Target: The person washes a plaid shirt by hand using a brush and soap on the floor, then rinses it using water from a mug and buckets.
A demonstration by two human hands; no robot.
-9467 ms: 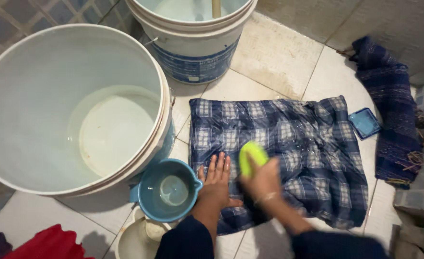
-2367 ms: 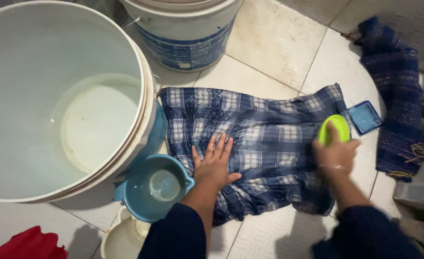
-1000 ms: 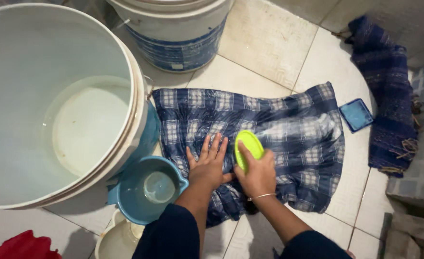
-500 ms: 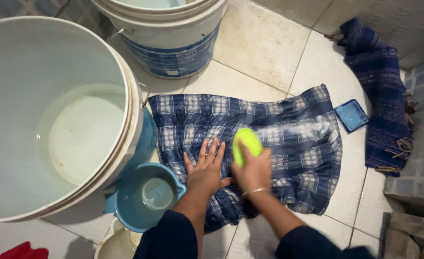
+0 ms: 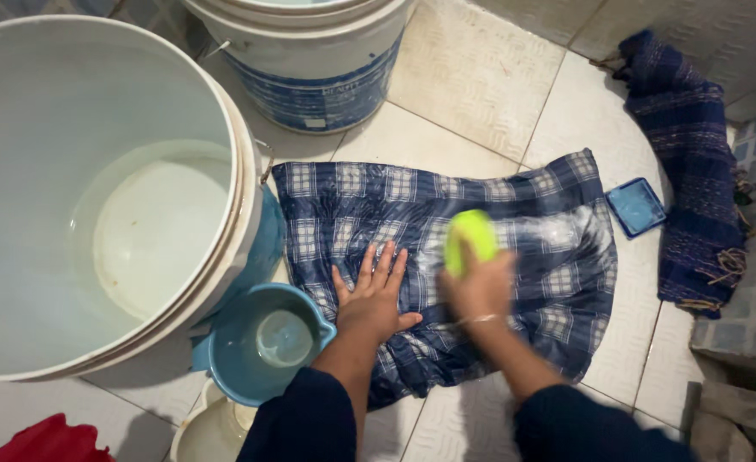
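Head view: left hand (image 5: 371, 301) flat on checked cloth (image 5: 549, 257), right hand (image 5: 481, 287) gripping green brush (image 5: 469, 235) beside bucket (image 5: 19, 103).

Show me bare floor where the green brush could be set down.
Bare tiles lie between the checked cloth, the labelled bucket and the dark rug, and below the cloth by the right hand. Crowded near the big bucket and blue jug.

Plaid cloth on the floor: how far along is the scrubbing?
Done: the plaid cloth lies spread wet on the tiled floor, with whitish suds near its right end. In hand: the left hand pins it flat while the right hand runs the green brush mid-cloth. Left: rinsing; suds remain.
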